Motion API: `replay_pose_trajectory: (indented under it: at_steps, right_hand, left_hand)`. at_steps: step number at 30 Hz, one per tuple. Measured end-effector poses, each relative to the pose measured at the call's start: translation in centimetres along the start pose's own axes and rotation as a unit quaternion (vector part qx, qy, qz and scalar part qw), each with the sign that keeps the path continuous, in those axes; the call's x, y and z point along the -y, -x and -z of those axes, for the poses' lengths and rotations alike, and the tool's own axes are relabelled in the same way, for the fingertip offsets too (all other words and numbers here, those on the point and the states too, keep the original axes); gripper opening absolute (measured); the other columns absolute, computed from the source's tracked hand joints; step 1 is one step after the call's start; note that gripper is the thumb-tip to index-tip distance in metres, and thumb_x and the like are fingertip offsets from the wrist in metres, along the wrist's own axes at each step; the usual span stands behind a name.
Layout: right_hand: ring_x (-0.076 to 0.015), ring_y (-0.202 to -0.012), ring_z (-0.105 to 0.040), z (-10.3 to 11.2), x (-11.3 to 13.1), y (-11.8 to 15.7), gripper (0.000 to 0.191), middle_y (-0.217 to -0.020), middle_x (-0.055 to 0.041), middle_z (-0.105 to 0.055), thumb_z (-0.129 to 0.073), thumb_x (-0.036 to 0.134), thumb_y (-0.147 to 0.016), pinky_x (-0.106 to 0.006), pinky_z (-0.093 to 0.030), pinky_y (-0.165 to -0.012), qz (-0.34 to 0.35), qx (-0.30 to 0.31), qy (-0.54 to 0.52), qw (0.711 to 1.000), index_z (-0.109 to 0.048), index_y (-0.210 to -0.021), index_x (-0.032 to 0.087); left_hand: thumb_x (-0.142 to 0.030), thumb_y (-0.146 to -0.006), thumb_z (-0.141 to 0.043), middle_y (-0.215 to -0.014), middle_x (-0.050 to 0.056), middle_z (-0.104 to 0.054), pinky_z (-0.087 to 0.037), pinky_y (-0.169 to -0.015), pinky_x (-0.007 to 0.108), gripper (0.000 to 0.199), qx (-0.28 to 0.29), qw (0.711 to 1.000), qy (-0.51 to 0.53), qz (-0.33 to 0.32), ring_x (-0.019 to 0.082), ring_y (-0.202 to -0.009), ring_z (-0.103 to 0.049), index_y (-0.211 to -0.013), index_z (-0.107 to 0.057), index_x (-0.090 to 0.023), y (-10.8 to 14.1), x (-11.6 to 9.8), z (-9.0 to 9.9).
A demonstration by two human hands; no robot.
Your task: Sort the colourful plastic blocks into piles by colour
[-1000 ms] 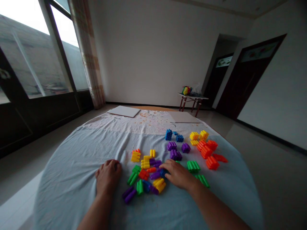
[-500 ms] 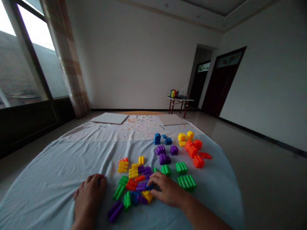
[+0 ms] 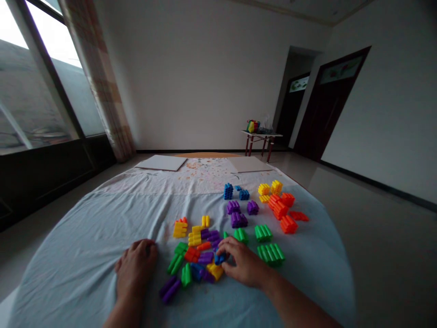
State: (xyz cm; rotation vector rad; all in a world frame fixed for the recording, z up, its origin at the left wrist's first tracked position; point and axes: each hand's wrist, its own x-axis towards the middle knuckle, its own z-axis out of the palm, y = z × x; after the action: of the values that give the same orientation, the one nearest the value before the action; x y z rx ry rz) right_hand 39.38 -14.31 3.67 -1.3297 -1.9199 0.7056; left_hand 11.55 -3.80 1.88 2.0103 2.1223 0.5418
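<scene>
My right hand point(image 3: 244, 262) pinches a blue toy building block point(image 3: 220, 258) between thumb and fingers, at the right side of a mixed pile. Around it lie a purple block point(image 3: 205, 258), a yellow block point(image 3: 215, 271) and an orange-red block point(image 3: 192, 254). Left of the pile, my left hand point(image 3: 136, 264) rests on the cloth, loosely bent, with no block visible in it. Green blocks point(image 3: 175, 263) are the pile's nearest pieces to it. A long purple block point(image 3: 170, 289) lies at the pile's front.
Beyond my right hand stand colour groups: green blocks point(image 3: 271, 254), purple blocks point(image 3: 239, 220), blue blocks point(image 3: 228, 191), yellow blocks point(image 3: 263, 189) and orange-red blocks point(image 3: 278, 207). Two flat boards, a white one point(image 3: 162, 162) and a beige one point(image 3: 251, 164), lie at the table's far side.
My right hand has lifted slightly with the blue block, which now shows more clearly between the fingers. The whole view has shifted a little; my left hand stays resting on the cloth.
</scene>
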Motion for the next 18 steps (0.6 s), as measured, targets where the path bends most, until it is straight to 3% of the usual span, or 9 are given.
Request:
replay_pose_trajectory:
  at_steps: [5, 8, 13, 18]
  right_hand:
    - [-0.0176, -0.091, -0.058, 0.3, 0.2, -0.1, 0.032, -0.098, -0.0031, -0.058, -0.055, 0.007, -0.068, -0.029, -0.047, -0.084, -0.019, 0.014, 0.022, 0.999, -0.06, -0.095, 0.023]
    - [-0.0183, -0.097, -0.057, 1.7, 0.7, -0.5, 0.046, -0.108, -0.0038, -0.056, -0.055, 0.007, -0.068, -0.028, -0.047, -0.088, -0.004, 0.014, 0.027, 1.0, -0.057, -0.109, 0.028]
    - [-0.017, -0.096, -0.056, 7.4, -0.6, -3.9, 0.053, -0.114, -0.007, -0.051, -0.056, 0.007, -0.069, -0.029, -0.048, -0.084, 0.018, -0.069, 0.078, 0.994, -0.052, -0.12, 0.022]
    - [-0.0132, -0.083, -0.057, 14.4, -6.1, -10.5, 0.049, -0.108, -0.0071, -0.053, -0.056, 0.004, -0.067, -0.027, -0.049, -0.079, -0.032, -0.141, 0.168, 0.975, -0.057, -0.114, 0.017]
  left_hand:
    - [-0.042, -0.086, -0.021, -0.119, 0.008, -0.057, -0.033, -0.092, 0.045, 0.047, -0.01, 1.0, -0.003, -0.007, 0.028, -0.11, -0.049, -0.1, -0.062, -0.025, -0.5, 0.5, -0.5]
    - [-0.044, -0.085, -0.019, -0.119, 0.007, -0.057, -0.033, -0.092, 0.045, 0.048, -0.005, 1.0, -0.005, -0.006, 0.027, -0.111, -0.049, -0.099, -0.062, -0.026, -0.9, 0.8, -0.8]
    - [-0.047, -0.083, -0.019, -0.118, 0.005, -0.058, -0.034, -0.09, 0.046, 0.05, 0.001, 1.0, 0.004, 0.003, 0.028, -0.111, -0.049, -0.098, -0.062, -0.028, -1.2, 1.5, -1.0]
    - [-0.051, -0.084, -0.021, -0.117, 0.005, -0.058, -0.038, -0.088, 0.046, 0.048, -0.018, 1.0, 0.015, -0.007, 0.027, -0.103, -0.053, -0.096, -0.063, -0.029, -2.6, 4.0, -3.2]
